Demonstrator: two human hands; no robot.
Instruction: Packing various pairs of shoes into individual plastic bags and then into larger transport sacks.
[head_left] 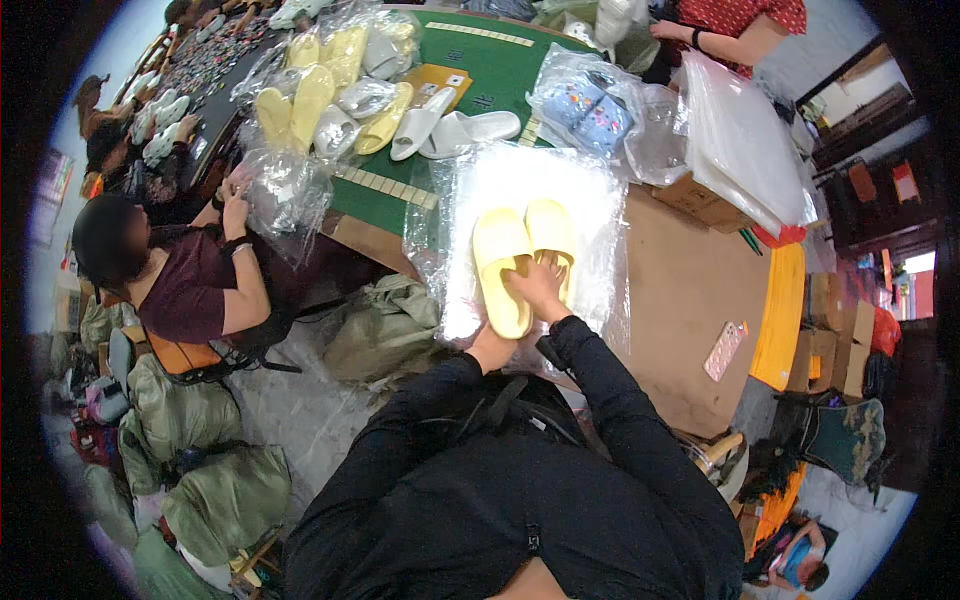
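Observation:
A pair of yellow slide slippers [503,245] lies side by side, toes away from me, on clear plastic bags [600,240] at the table's near edge. My right hand [541,288] is over the pair, its fingers curled at the inner edges and foot openings. The left slipper reaches closer to me than the right one. At that slipper's heel is my left hand [491,350], beside the near edge of the bags. Its fingers are mostly hidden by the heel and the plastic, so its grip does not show.
Yellow and white slippers [295,105], some bagged, crowd the green mat [460,65] ahead. Bagged blue slippers [590,115] and a box of clear bags [745,150] stand at right; a phone [725,350] lies nearer. At left, a seated person [190,280] handles a bag.

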